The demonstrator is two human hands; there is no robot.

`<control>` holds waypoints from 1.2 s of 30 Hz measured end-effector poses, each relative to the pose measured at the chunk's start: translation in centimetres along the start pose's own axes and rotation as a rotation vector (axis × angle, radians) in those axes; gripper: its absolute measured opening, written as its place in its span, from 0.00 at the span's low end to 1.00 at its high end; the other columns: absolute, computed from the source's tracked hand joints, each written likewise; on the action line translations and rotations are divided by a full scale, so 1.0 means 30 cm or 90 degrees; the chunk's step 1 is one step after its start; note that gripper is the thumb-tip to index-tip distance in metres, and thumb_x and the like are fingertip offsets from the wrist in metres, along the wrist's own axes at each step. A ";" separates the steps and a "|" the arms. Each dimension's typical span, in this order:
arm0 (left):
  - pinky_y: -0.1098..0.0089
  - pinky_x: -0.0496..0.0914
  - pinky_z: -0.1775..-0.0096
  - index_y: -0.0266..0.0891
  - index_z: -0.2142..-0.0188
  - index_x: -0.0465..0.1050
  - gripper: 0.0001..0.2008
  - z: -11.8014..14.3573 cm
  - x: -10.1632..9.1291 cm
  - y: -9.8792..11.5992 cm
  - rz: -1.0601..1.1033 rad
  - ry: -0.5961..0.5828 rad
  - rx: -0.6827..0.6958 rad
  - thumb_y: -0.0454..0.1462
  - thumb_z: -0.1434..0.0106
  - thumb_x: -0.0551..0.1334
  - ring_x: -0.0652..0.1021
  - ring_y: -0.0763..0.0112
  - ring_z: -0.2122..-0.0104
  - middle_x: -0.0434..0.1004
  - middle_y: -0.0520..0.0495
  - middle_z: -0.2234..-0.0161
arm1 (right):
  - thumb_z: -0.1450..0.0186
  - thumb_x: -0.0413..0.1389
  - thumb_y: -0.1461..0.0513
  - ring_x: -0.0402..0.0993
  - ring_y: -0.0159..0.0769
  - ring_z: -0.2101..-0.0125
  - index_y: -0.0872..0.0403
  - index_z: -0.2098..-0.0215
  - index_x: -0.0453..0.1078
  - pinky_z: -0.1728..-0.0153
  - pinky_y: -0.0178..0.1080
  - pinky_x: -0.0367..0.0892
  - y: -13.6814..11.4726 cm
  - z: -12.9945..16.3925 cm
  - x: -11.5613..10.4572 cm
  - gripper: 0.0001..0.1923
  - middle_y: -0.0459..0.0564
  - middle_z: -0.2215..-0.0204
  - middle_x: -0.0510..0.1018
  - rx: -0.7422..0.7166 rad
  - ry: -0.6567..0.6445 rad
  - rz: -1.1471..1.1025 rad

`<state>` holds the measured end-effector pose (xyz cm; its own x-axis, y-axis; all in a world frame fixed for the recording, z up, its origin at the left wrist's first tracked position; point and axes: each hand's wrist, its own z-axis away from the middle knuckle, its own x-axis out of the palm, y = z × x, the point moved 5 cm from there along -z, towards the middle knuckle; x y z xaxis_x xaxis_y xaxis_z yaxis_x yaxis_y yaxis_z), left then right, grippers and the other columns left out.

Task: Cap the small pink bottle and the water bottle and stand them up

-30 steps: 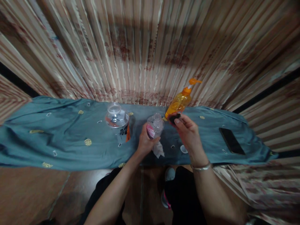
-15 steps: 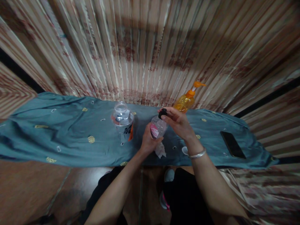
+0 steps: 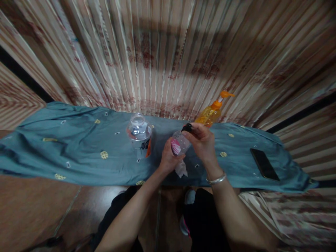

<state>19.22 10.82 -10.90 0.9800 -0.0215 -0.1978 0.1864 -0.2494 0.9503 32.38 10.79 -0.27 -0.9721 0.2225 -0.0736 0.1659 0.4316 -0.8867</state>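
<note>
Small clear bottle [image 3: 180,144] with a pink label sits tilted above the table's [image 3: 78,154] near edge, gripped round its base by the left hand [image 3: 168,159], which also pinches a white tissue [image 3: 181,169]. The right hand [image 3: 203,141] closes its fingers on the black cap [image 3: 187,127] at the neck. Just behind stands an orange pump bottle [image 3: 210,113]; a clear jar [image 3: 139,131] stands left, a black phone [image 3: 264,168] well right.
</note>
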 end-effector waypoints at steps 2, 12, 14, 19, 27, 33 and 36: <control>0.50 0.76 0.50 0.39 0.42 0.70 0.21 0.001 0.000 0.001 -0.003 -0.002 0.003 0.44 0.32 0.64 0.78 0.56 0.49 0.74 0.39 0.43 | 0.44 0.70 0.54 0.81 0.40 0.61 0.48 0.61 0.74 0.52 0.47 0.77 -0.002 0.014 -0.004 0.16 0.46 0.65 0.83 -0.009 0.034 0.029; 0.50 0.76 0.50 0.39 0.42 0.70 0.21 0.002 0.001 0.002 0.001 -0.001 0.008 0.44 0.32 0.64 0.78 0.56 0.49 0.73 0.39 0.43 | 0.35 0.62 0.52 0.78 0.44 0.45 0.48 0.43 0.71 0.40 0.50 0.71 -0.035 0.010 -0.010 0.23 0.51 0.46 0.81 -0.029 -0.156 0.084; 0.50 0.76 0.49 0.39 0.42 0.70 0.21 0.002 0.001 -0.004 0.001 0.001 0.005 0.44 0.32 0.64 0.78 0.56 0.49 0.73 0.39 0.43 | 0.36 0.63 0.53 0.80 0.43 0.50 0.48 0.48 0.73 0.44 0.50 0.74 -0.031 0.007 -0.013 0.20 0.50 0.52 0.83 -0.033 -0.129 0.098; 0.50 0.76 0.49 0.39 0.42 0.69 0.22 0.000 0.006 -0.012 -0.004 0.000 0.007 0.44 0.32 0.64 0.78 0.56 0.48 0.73 0.39 0.43 | 0.42 0.69 0.54 0.80 0.44 0.53 0.48 0.52 0.74 0.45 0.51 0.74 -0.026 0.003 -0.020 0.21 0.48 0.56 0.83 -0.033 -0.053 0.137; 0.49 0.75 0.48 0.39 0.42 0.69 0.22 -0.004 0.009 -0.010 -0.014 -0.002 0.009 0.44 0.32 0.64 0.78 0.56 0.48 0.73 0.39 0.43 | 0.42 0.67 0.54 0.82 0.48 0.52 0.48 0.48 0.72 0.45 0.54 0.74 -0.025 -0.018 -0.008 0.24 0.51 0.55 0.83 0.002 -0.092 0.155; 0.49 0.75 0.49 0.39 0.42 0.70 0.22 -0.004 0.005 0.006 -0.017 -0.007 0.008 0.44 0.32 0.64 0.78 0.56 0.48 0.74 0.39 0.44 | 0.44 0.69 0.51 0.77 0.48 0.45 0.48 0.40 0.67 0.41 0.53 0.70 -0.041 -0.022 -0.006 0.35 0.54 0.46 0.80 -0.025 -0.105 0.177; 0.50 0.75 0.49 0.39 0.42 0.70 0.21 -0.005 0.004 0.012 -0.014 -0.013 0.006 0.44 0.32 0.64 0.78 0.56 0.49 0.74 0.39 0.44 | 0.39 0.65 0.53 0.79 0.46 0.47 0.48 0.41 0.67 0.42 0.52 0.71 -0.037 -0.022 0.005 0.30 0.53 0.49 0.82 -0.023 -0.158 0.147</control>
<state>19.41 10.85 -10.54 0.9741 -0.0364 -0.2232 0.2065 -0.2594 0.9434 32.16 10.90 1.00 -0.9183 0.0999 -0.3832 0.3874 0.4271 -0.8170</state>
